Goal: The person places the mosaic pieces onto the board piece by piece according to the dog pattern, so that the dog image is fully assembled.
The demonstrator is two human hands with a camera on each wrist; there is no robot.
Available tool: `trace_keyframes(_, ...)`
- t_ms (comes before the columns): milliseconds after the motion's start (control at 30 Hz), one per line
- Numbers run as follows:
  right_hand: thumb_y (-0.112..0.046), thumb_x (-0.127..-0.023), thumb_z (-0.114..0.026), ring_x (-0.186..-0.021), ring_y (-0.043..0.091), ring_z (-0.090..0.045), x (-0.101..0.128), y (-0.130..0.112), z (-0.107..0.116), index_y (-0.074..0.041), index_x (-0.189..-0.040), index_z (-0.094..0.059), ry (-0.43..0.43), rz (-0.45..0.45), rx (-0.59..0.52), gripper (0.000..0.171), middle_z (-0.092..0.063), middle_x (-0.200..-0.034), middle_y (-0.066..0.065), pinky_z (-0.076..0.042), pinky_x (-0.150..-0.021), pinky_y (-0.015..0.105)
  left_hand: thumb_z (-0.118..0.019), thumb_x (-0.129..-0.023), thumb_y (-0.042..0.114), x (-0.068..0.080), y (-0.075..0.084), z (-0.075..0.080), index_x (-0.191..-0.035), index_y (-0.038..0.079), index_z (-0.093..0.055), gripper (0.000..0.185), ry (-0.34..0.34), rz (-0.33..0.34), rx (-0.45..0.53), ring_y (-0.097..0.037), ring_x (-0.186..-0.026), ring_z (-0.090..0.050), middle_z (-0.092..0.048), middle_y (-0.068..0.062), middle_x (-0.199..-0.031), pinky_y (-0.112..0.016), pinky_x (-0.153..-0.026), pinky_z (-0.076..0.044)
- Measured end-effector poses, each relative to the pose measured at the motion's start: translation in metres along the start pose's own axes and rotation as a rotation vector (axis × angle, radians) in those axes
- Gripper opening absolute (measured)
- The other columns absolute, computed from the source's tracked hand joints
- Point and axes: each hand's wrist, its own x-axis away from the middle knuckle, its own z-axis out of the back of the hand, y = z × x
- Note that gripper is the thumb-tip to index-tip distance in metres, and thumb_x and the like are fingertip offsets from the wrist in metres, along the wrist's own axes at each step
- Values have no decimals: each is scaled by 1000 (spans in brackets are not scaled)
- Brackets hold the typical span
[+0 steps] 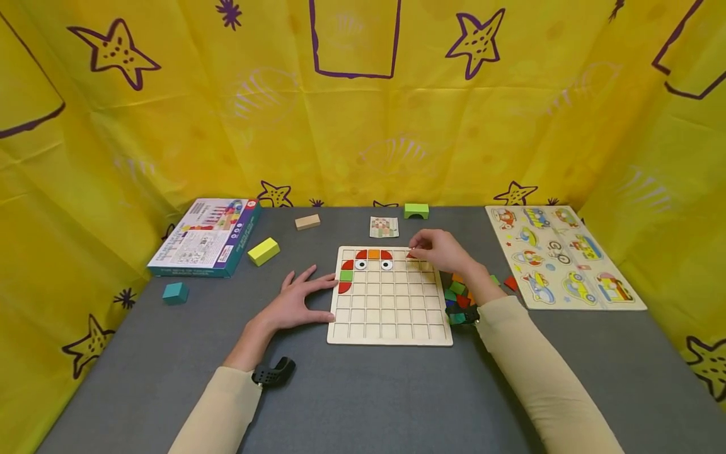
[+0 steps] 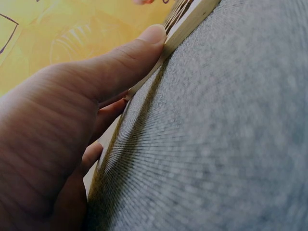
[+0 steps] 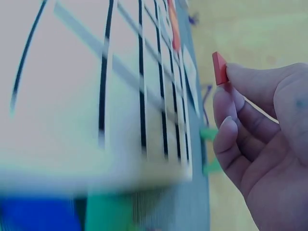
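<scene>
A square wooden grid board [image 1: 391, 315] lies in the middle of the table. Along its upper left sit red quarter-round tiles, an orange tile [image 1: 374, 255], a green tile [image 1: 346, 275] and two eye tiles [image 1: 387, 265]. My left hand [image 1: 293, 302] rests at the board's left edge, thumb and fingertips touching the rim with fingers spread. Between thumb and forefinger, my right hand [image 1: 445, 252] pinches a small red tile [image 3: 220, 68], held over the upper right of the board. In the right wrist view this tile stands on edge, above the grid lines.
Loose coloured tiles [image 1: 458, 296] lie in a pile right of the board, partly under the right forearm. Behind the board are a small pattern card [image 1: 384, 227] and a green arch block [image 1: 416, 210]. A box [image 1: 204, 236] stands left, a picture puzzle [image 1: 564, 258] right.
</scene>
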Motion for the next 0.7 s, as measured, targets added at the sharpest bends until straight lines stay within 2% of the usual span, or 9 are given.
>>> trace_keyframes(233, -11, -98, -68, -81, 22, -57, -17, -23, -31, -5, -100, -69, -53, 61, -14, 6, -65, -90, 5, -48, -73, 34, -80, -82, 52, 2, -1, -2, -147, 19, -56, 77, 1, 0, 5, -38, -152, -8, -41, 1, -158, -65, -113, 10)
trace_keyframes(367, -10, -97, -68, -80, 20, -58, -23, -29, -45, -5, -100, -68, -71, 81, 5, 5, -65, -89, 4, -49, -73, 32, -80, -82, 52, 1, -1, -3, -147, 19, -56, 77, -2, 3, 6, -37, -152, -8, -41, 2, -158, -65, -113, 10)
trace_keyframes(700, -9, -96, -69, -81, 19, -58, -30, -36, -60, -6, -98, -69, -83, 105, 123, 4, -66, -89, 2, -50, -77, 34, -80, -82, 54, 0, 0, 0, -147, 21, -56, 76, -6, -2, 9, -37, -152, -8, -41, 2, -158, -66, -113, 10)
